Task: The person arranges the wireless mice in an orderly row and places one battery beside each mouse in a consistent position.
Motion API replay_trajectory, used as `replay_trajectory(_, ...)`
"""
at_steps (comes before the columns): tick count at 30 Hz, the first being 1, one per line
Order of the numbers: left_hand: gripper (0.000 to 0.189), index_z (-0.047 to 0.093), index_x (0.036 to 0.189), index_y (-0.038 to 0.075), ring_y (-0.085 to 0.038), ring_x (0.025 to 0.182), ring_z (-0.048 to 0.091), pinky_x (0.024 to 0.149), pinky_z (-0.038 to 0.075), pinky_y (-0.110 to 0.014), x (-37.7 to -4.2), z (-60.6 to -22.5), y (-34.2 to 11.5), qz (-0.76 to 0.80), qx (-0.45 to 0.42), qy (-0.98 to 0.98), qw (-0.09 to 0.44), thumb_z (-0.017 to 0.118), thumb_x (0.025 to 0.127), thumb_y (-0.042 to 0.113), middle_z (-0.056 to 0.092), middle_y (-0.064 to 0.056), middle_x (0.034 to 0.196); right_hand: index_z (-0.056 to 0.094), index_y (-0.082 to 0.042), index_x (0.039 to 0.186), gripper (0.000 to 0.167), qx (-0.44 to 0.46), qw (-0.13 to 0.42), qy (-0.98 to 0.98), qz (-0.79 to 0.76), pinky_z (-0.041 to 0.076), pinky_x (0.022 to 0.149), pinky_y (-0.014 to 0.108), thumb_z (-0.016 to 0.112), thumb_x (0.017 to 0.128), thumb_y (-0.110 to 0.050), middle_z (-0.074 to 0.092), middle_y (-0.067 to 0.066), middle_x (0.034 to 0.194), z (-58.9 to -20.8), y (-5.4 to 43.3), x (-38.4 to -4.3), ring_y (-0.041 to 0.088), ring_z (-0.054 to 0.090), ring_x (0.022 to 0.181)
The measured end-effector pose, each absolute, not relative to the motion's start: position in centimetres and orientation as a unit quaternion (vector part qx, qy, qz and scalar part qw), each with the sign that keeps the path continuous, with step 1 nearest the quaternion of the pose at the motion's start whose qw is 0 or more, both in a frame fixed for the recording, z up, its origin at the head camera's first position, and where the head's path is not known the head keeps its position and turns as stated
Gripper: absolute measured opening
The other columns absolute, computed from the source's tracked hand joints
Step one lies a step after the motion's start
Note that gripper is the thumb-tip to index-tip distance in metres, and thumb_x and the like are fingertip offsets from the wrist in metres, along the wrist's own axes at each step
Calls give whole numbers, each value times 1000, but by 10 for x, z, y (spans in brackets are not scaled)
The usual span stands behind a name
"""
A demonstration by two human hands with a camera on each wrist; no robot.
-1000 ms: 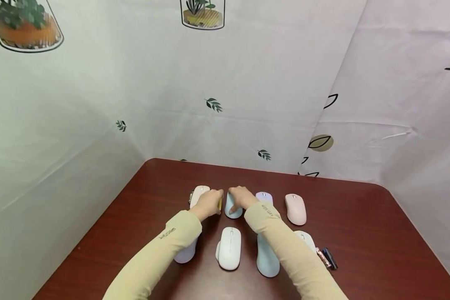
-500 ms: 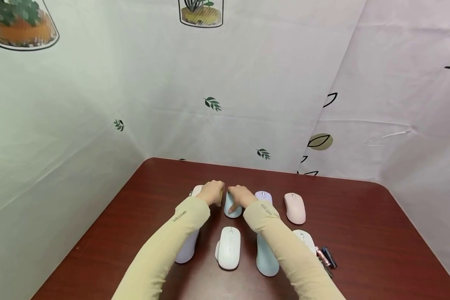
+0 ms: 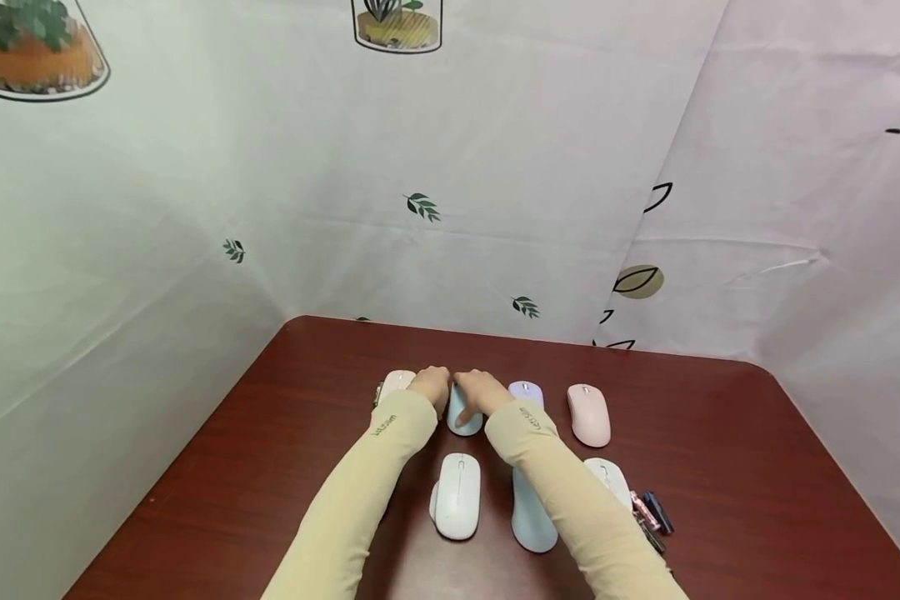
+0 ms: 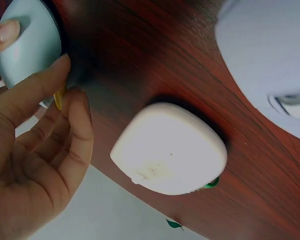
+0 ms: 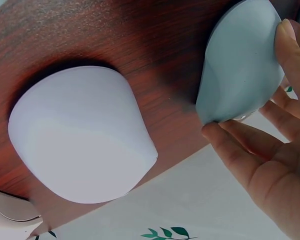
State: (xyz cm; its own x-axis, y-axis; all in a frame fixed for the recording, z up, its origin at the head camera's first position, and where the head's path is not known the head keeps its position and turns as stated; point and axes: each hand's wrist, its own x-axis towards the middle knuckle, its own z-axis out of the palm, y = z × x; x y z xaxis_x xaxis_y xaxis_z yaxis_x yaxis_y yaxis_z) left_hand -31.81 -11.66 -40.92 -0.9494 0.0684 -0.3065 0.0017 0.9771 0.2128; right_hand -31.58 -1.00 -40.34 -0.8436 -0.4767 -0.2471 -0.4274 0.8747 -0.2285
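My right hand (image 3: 482,390) grips a light blue mouse (image 3: 464,414) in the back row, thumb on one side and fingers on the other. The right wrist view shows that light blue mouse (image 5: 240,65) tipped up in the right hand (image 5: 270,150). My left hand (image 3: 431,385) is close against its left side. In the left wrist view the left hand (image 4: 40,150) pinches a small yellow object (image 4: 60,97) between curled fingers, right beside the light blue mouse (image 4: 27,45). A cream mouse (image 4: 170,150) lies just left of this hand.
On the dark red table (image 3: 720,433) lie a cream mouse (image 3: 395,383), a lilac mouse (image 3: 527,392), a pink mouse (image 3: 589,415), and nearer me white (image 3: 457,496), light blue (image 3: 532,521) and another white mouse (image 3: 609,479). Small batteries (image 3: 652,512) lie at the right. Printed cloth walls surround the table.
My left hand has moved forward and right, up against the light blue mouse. Its sleeve now covers the front-left mouse. The right hand has kept its hold.
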Motion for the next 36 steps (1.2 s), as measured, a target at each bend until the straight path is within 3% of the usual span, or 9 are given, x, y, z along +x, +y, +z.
replay_trajectory(9,45,64,111,3,-26,101,63,82,53,-33,-311,-408,-113,142,0,977,156,79,68,-3,66,-14,111,58,-6,119,61,-247,137,955,-85,48,90,38,86,66,-21,63,12,114,-405,-12,-318,30,59,107)
replay_trajectory(12,46,65,108,2,-27,100,63,82,53,-34,-314,-411,-114,127,5,980,152,80,66,-4,66,-15,111,57,-6,120,62,-244,142,956,-82,48,91,39,86,67,-21,63,12,115,-404,-13,-317,30,58,109)
replay_trajectory(26,38,65,104,3,-23,84,59,69,52,-32,-316,-423,-117,152,14,974,166,78,69,-2,66,-13,102,54,-5,127,69,-241,150,955,-83,46,93,40,85,68,-23,61,13,121,-405,-10,-313,30,56,113)
replay_trajectory(36,37,65,105,4,-23,81,57,64,49,-32,-314,-416,-121,149,24,976,155,77,71,-1,66,-13,105,53,-7,127,65,-231,155,957,-76,47,92,40,82,72,-24,60,14,121,-404,-9,-313,32,55,113)
